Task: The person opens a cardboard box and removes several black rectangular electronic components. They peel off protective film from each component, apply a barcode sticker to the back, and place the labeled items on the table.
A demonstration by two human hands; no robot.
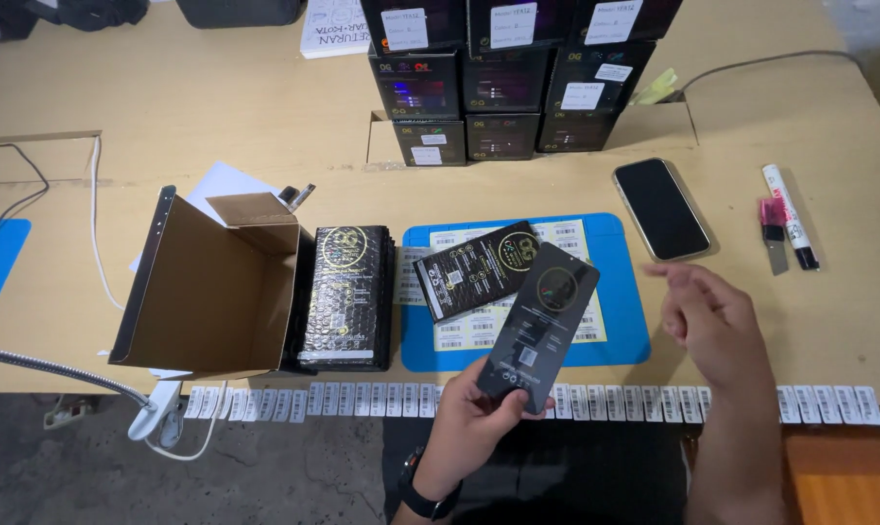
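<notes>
Left hand [474, 418] grips a black flat pack [539, 326] by its lower end, tilted above the blue mat [622, 335]. Right hand [712, 316] hovers loosely open, empty, near the worktop's [828, 331] front edge, label strip [362, 400] alongside. Open cardboard box [216, 292] far left.

Pale wooden table [216, 97] over grey concrete floor [294, 467], evenly lit.

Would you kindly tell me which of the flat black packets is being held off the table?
The one in the left hand, the plain dark packet; the other packet lies on the blue mat.
</notes>
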